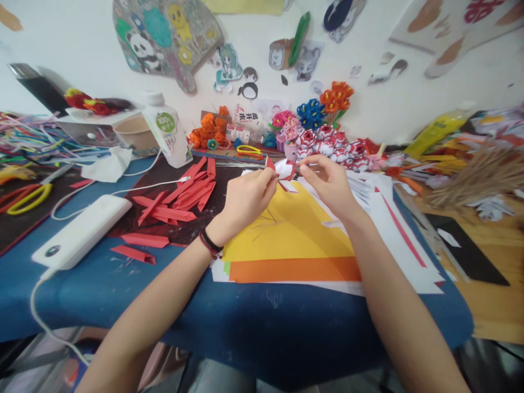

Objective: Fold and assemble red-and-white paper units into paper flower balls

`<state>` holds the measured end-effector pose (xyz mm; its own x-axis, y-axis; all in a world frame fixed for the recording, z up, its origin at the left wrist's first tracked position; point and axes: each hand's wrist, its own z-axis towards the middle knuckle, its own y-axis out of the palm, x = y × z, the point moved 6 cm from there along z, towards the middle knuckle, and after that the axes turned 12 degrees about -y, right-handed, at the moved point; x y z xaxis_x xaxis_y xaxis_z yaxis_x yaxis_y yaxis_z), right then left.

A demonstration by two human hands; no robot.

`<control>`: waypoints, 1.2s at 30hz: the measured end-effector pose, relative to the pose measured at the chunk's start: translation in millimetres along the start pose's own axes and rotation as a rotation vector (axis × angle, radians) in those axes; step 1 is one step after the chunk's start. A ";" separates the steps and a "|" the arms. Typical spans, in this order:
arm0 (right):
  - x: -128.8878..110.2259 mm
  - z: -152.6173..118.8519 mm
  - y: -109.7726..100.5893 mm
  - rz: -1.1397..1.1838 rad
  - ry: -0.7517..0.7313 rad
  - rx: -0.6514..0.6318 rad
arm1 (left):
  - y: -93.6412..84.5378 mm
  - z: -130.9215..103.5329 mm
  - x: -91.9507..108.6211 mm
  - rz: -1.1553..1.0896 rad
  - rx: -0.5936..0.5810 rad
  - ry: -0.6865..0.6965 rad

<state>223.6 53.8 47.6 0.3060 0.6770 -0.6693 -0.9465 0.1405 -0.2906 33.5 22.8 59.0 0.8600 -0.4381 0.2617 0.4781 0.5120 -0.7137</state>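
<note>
A small red and white folded paper piece is held up between both hands over the far edge of a yellow sheet. My left hand, with dark bands at the wrist, pinches its left side. At its right side, the bent fingers of my right hand close on its edge, thumb and fingertips near each other. Under the yellow sheet lie an orange sheet and white sheets. Folded red paper strips are piled left of my left hand.
A white power bank with a cable and a white bottle stand left. Yellow-handled scissors lie far left. Red and white paper flowers line the wall behind. A black board is at right.
</note>
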 end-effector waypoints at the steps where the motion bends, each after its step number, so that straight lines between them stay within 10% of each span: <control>1: -1.1 0.3 -2.2 -0.023 -0.005 0.002 | 0.7 1.3 -3.2 -0.046 -0.012 -0.050; 14: -12.3 -2.9 4.1 -0.008 -0.006 -0.077 | 29.9 4.8 -25.6 -0.728 -0.274 -0.443; 29: -33.3 -3.0 14.5 -0.290 -0.265 -0.143 | 18.6 2.6 -13.9 -0.075 -0.193 -0.243; 36: -29.1 -3.1 16.7 -0.330 -0.276 -0.241 | -7.9 9.4 -13.9 -0.051 0.072 -0.050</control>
<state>199.2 34.3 60.1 0.5163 0.7951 -0.3181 -0.7429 0.2310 -0.6283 19.5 31.8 67.1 0.8411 -0.4285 0.3301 0.5317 0.5426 -0.6503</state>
